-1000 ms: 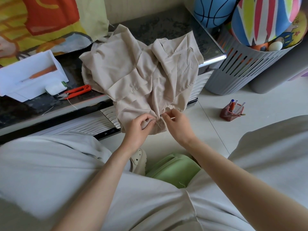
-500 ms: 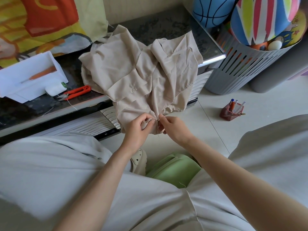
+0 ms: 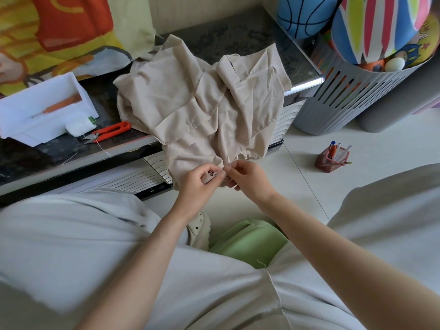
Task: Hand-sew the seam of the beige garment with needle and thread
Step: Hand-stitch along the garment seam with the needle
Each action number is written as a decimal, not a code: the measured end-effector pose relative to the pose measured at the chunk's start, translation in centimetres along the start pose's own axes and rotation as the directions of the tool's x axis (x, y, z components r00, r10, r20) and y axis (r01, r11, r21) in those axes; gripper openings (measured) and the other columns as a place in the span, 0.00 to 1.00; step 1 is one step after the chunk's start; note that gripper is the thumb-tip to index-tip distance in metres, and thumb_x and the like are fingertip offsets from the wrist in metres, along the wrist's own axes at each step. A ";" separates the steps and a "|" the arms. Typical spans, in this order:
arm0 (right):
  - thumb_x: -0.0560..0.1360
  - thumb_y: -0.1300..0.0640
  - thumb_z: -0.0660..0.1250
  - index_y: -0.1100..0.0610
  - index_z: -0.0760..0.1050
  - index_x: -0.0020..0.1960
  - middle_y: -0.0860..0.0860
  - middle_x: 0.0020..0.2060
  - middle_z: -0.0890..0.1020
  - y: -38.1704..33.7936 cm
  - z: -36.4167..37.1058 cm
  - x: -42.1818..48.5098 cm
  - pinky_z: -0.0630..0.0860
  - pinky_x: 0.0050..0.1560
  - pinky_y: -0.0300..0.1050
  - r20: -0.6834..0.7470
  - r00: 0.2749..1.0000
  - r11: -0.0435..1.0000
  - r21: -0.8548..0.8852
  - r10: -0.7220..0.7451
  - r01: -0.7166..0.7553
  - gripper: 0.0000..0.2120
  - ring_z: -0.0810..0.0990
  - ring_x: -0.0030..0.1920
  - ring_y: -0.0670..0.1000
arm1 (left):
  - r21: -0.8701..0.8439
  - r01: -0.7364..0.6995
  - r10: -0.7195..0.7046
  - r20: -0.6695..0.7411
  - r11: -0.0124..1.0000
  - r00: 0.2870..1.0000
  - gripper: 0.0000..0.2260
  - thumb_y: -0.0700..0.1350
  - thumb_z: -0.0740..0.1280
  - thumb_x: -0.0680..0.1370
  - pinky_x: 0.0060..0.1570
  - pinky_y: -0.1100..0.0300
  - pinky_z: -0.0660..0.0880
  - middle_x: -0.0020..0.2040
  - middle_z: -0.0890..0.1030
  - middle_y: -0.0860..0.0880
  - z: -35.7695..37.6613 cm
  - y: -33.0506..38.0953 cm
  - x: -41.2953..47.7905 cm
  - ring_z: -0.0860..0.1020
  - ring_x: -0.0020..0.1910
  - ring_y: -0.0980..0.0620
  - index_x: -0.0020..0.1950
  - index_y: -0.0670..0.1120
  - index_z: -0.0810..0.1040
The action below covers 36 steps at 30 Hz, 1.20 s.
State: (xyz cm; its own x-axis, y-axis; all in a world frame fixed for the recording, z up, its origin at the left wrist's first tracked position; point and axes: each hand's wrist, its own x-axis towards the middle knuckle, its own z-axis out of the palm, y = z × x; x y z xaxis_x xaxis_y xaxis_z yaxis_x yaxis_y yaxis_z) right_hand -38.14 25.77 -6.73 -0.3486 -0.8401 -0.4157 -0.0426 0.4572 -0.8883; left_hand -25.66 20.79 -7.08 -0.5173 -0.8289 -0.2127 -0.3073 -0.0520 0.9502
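Seam work: beige garment (image 3: 190, 103) hangs off tabletop (image 3: 238, 34) front edge. Just below that edge, left hand (image 3: 200, 181) pinches bunched seam and right hand (image 3: 248, 178) pinches same spot w/ thumb & forefinger; needle too small to confirm. Likely best: cloth taut, stitches short & even.
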 end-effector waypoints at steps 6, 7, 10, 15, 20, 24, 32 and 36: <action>0.77 0.63 0.64 0.55 0.71 0.40 0.49 0.29 0.78 -0.1 -0.1 0.0 0.68 0.29 0.29 0.002 0.999 0.999 0.029 -0.041 0.041 0.08 0.74 0.24 0.37 | -0.029 0.028 -0.029 -0.040 0.999 0.999 0.01 0.36 0.70 0.74 0.35 0.75 0.69 0.36 0.79 0.52 0.0 -0.3 0.2 0.74 0.33 0.66 0.45 0.39 0.80; 0.78 0.62 0.64 0.55 0.70 0.40 0.49 0.30 0.78 -0.1 -0.2 0.0 0.68 0.29 0.29 0.010 0.999 0.999 0.028 -0.039 0.038 0.08 0.74 0.24 0.37 | -0.033 0.039 -0.041 -0.044 0.999 0.998 0.01 0.36 0.70 0.74 0.35 0.75 0.69 0.36 0.80 0.51 0.0 -0.4 0.3 0.75 0.32 0.66 0.45 0.39 0.80; 0.77 0.60 0.65 0.56 0.69 0.44 0.50 0.33 0.79 0.0 -0.4 -0.1 0.69 0.29 0.29 0.005 1.000 1.000 0.005 -0.018 0.018 0.05 0.76 0.26 0.38 | -0.020 0.061 -0.061 -0.046 0.998 0.997 0.02 0.37 0.70 0.74 0.38 0.72 0.71 0.36 0.81 0.52 0.1 -0.6 0.5 0.76 0.35 0.64 0.43 0.43 0.80; 0.76 0.54 0.67 0.53 0.72 0.51 0.50 0.42 0.75 0.6 -0.4 0.2 0.67 0.36 0.31 -0.084 0.988 0.976 -0.184 -0.129 0.112 0.06 0.70 0.34 0.40 | -0.001 0.074 -0.074 -0.063 0.997 0.995 0.02 0.38 0.69 0.76 0.32 0.75 0.67 0.32 0.77 0.56 0.2 -0.8 0.6 0.72 0.29 0.68 0.43 0.42 0.80; 0.77 0.58 0.63 0.47 0.77 0.41 0.58 0.46 0.79 0.2 -0.2 0.1 0.66 0.41 0.29 -0.039 0.980 0.967 -0.179 -0.194 0.184 0.10 0.73 0.41 0.47 | -0.001 0.070 -0.070 -0.041 0.998 0.997 0.03 0.40 0.68 0.77 0.32 0.74 0.66 0.29 0.77 0.61 0.2 -1.0 0.7 0.71 0.30 0.69 0.43 0.45 0.80; 0.78 0.60 0.62 0.48 0.77 0.40 0.54 0.45 0.79 -0.5 -0.2 0.0 0.67 0.42 0.28 -0.091 0.981 0.985 -0.060 -0.169 0.164 0.11 0.73 0.40 0.41 | -0.032 0.065 -0.066 -0.008 0.997 0.998 0.03 0.42 0.69 0.76 0.36 0.72 0.67 0.34 0.78 0.60 0.1 -1.1 0.7 0.72 0.33 0.67 0.43 0.48 0.78; 0.82 0.63 0.54 0.57 0.70 0.42 0.48 0.32 0.79 -2.0 -1.8 0.4 0.74 0.48 0.35 -0.151 0.983 0.882 0.442 -0.103 0.160 0.12 0.78 0.36 0.44 | 0.007 0.037 -0.037 -0.037 0.999 0.999 0.07 0.42 0.70 0.76 0.45 0.63 0.69 0.43 0.79 0.47 0.0 -1.6 0.9 0.73 0.43 0.57 0.48 0.38 0.78; 0.82 0.63 0.52 0.56 0.68 0.42 0.45 0.25 0.64 -2.2 -3.0 0.3 0.65 0.25 0.32 -0.149 0.988 0.847 0.521 -0.030 0.104 0.13 0.62 0.22 0.41 | 0.014 0.058 -0.057 -0.064 0.998 0.996 0.05 0.39 0.70 0.76 0.41 0.65 0.68 0.36 0.76 0.56 -0.1 -1.5 0.9 0.72 0.36 0.61 0.41 0.47 0.76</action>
State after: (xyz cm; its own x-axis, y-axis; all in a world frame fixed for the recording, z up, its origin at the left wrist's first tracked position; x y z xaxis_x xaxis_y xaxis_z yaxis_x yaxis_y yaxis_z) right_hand -40.95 25.35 -4.32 -0.4831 -0.8003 -0.3551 0.4152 0.1477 -0.8977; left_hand -25.56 20.07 -8.61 -0.4468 -0.8587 -0.2510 -0.3481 -0.0916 0.9330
